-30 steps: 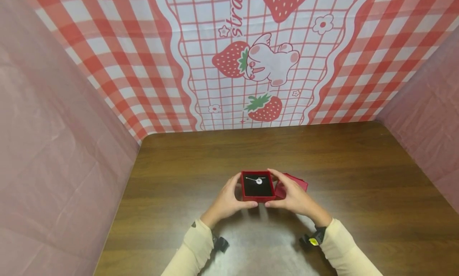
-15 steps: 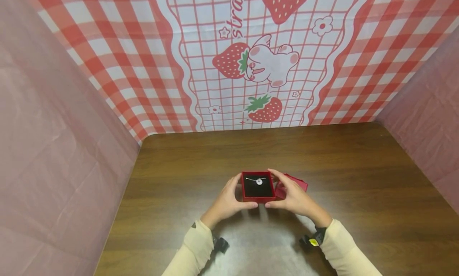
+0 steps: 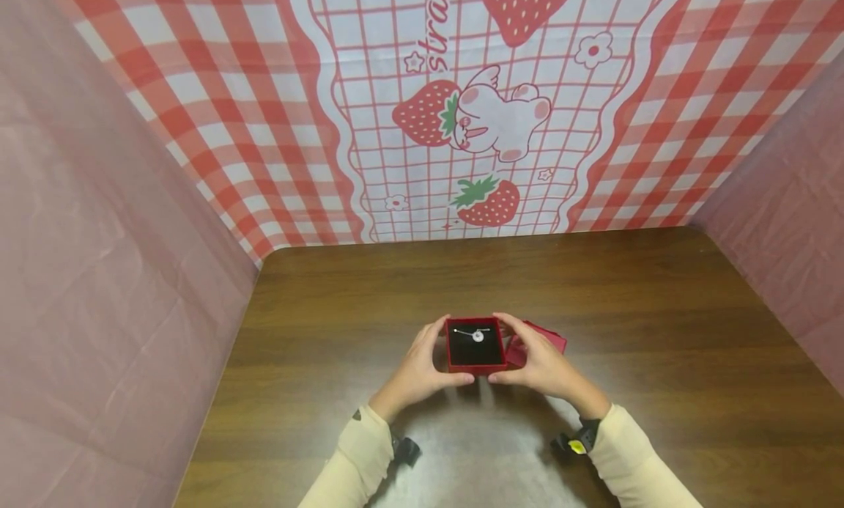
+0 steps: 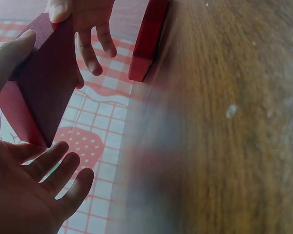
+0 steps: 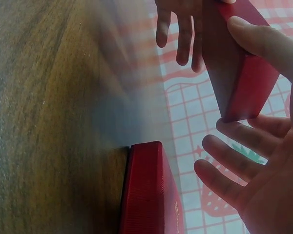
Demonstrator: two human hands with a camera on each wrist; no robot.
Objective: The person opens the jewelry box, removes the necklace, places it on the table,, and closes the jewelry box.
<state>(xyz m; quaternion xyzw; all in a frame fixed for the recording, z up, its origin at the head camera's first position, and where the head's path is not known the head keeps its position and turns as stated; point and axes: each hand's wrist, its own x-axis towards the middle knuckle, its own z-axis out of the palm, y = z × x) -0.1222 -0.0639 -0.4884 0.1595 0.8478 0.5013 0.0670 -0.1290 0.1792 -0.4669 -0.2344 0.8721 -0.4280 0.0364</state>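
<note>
Both hands hold a small square red jewelry box (image 3: 477, 369) above the table, its open top facing the head camera. On its black padding lies a silver necklace (image 3: 478, 336) with a round pendant. My left hand (image 3: 419, 360) grips the left side, thumb on the near edge and fingertips at the far corner. On the opposite side my right hand (image 3: 535, 363) holds it the same way. Both wrist views show the underside of the box (image 4: 51, 80), with the lower fingers spread free of it. A red lid (image 3: 554, 338) lies on the table, partly hidden behind the right hand.
The brown wooden table (image 3: 343, 288) meets a strawberry-print checked cloth (image 3: 264, 127) at the back. Pink cloth (image 3: 119, 273) hangs at the left side and more at the right. Dark wrist cameras (image 3: 406, 451) sit below both wrists.
The hands and box keep almost the same place. The whole head view has shifted down very slightly, and the box is tilted a little more toward the camera.
</note>
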